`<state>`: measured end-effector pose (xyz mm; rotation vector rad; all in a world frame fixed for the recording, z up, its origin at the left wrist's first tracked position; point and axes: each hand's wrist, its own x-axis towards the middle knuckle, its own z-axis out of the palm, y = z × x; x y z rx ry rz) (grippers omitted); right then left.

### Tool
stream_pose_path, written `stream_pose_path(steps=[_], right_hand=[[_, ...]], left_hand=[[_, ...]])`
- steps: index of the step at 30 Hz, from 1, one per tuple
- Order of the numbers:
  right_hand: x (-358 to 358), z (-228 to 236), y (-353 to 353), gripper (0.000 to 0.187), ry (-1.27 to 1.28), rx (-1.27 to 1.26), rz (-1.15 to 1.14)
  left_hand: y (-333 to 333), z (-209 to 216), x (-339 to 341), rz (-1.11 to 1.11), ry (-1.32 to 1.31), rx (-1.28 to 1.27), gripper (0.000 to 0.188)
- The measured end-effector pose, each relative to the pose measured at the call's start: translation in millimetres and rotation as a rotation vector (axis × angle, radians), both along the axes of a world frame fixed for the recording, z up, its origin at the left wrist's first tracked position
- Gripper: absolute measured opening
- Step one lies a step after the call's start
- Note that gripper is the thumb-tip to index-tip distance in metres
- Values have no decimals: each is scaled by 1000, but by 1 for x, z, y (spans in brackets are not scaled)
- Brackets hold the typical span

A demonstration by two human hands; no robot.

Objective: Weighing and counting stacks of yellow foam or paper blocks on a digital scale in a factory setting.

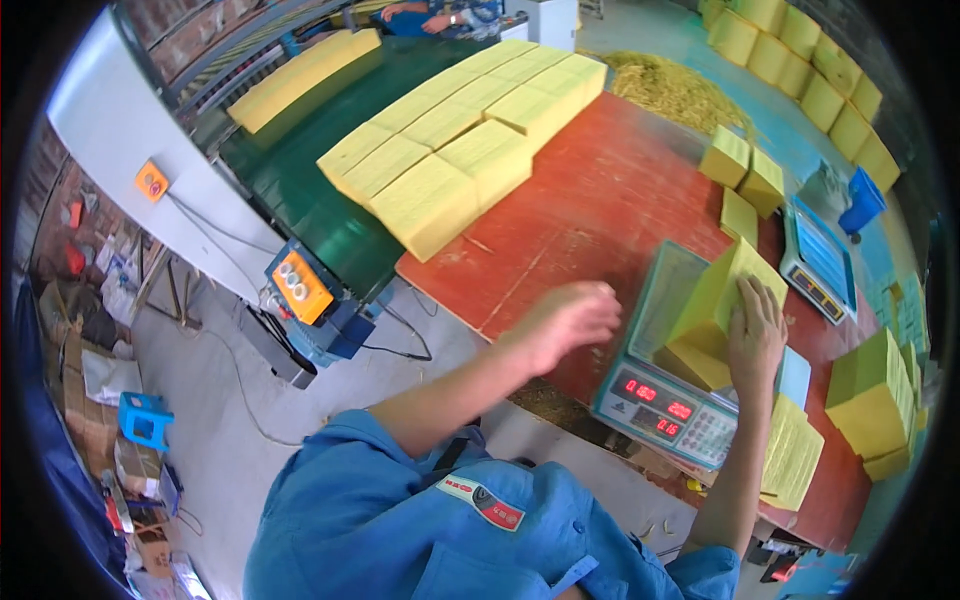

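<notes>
My right hand (757, 330) lies on a block of yellow paper (712, 305), its fingers stretched over the upper right side. The block rests at a tilt on the pan of a digital scale (628, 375) with lit red digits. A lower yellow piece (692, 366) shows under the block's near end. My left hand (568, 322) hovers left of the scale over the red tabletop (560, 240). It is slightly blurred, with loosely curved fingers and nothing in it. Close to my right forearm stands a fanned yellow stack (790, 455).
Several yellow blocks (460, 130) sit in rows across the green conveyor belt (350, 235) and the red table. More blocks (745, 170) and a second scale (818, 260) stand to the right. An orange control box (300, 285) juts out at left. Another person's hand (437, 22) shows at the far end.
</notes>
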<state>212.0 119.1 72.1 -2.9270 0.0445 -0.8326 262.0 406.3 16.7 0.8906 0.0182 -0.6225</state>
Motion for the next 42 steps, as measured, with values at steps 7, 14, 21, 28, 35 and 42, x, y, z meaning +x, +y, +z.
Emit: stream_pose_path(steps=[7,14,21,28,35,42], right_hand=[[-8,38,87,32,-196,45,-5],[24,-12,256,25,116,692,495],[31,-22,279,26,179,773,478],[63,-1,272,53,148,249,556],[76,-55,220,56,844,548,402],[81,-73,216,56,787,507,504]], left_hand=[[225,-3,152,719,-1168,1488,39],[267,-41,193,333,-1192,1819,54],[249,-42,157,261,-1370,1630,54],[180,-26,92,-86,-1776,872,44],[187,-64,56,714,-769,638,23],[174,-142,-60,307,305,209,76]])
